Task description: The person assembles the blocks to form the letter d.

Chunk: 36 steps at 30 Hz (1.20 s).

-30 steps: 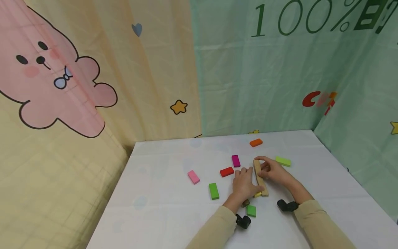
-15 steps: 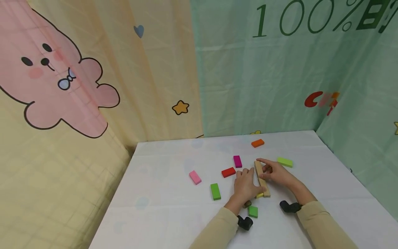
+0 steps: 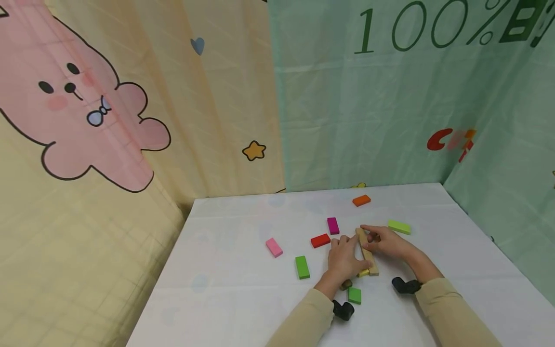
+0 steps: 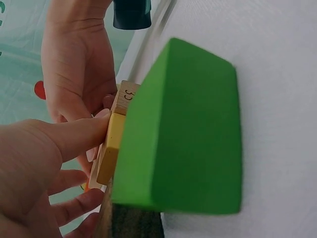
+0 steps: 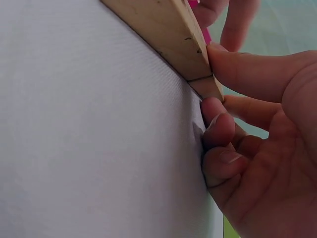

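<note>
Plain wooden blocks point(image 3: 367, 254) lie end to end in a strip, with a dark seam visible in the right wrist view. My left hand point(image 3: 344, 259) is at the strip's left side, fingers spread, its thumb touching the near end beside a yellow block point(image 4: 112, 146). My right hand point(image 3: 390, 243) holds the strip's far part, index finger at the far end and thumb on the right side. Printed characters show on a wooden end face point(image 4: 127, 92). A green block point(image 4: 193, 134) and a dark brown block point(image 3: 346, 285) sit near my left wrist. My left hand hides whatever is under its palm.
Around the white table point(image 3: 225, 289) lie loose blocks: pink point(image 3: 274, 247), green point(image 3: 302, 267), red point(image 3: 320, 240), magenta point(image 3: 333, 225), orange point(image 3: 362, 200) and lime point(image 3: 399, 227). Printed curtains point(image 3: 347, 120) stand behind the table and along its sides.
The head view has shifted slightly, moving everything a little right. My right index finger and the strip's far end have moved slightly nearer. Both hands otherwise keep their places.
</note>
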Tool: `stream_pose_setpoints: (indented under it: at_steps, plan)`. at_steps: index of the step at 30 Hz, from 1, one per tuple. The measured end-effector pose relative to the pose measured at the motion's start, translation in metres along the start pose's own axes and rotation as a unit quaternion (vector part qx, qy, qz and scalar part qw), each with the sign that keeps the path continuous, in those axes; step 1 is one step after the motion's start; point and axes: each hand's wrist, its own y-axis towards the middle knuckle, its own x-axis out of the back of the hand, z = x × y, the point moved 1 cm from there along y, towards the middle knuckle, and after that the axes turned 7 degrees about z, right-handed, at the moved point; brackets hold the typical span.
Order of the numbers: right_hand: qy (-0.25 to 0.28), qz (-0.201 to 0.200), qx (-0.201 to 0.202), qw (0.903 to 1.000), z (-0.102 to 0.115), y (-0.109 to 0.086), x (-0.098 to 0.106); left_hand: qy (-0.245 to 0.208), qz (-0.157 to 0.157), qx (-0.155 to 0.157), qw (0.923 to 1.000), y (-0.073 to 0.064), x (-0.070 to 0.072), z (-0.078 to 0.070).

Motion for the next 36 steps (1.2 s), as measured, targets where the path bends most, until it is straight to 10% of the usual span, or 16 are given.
stream_pose_setpoints:
  at_steps: [36]
  plan:
    - [0.007,0.019,0.005,0.9998,-0.0016,0.0018,0.004,-0.003,0.022,-0.015,0.9997,0.0022,0.0051,0.0022]
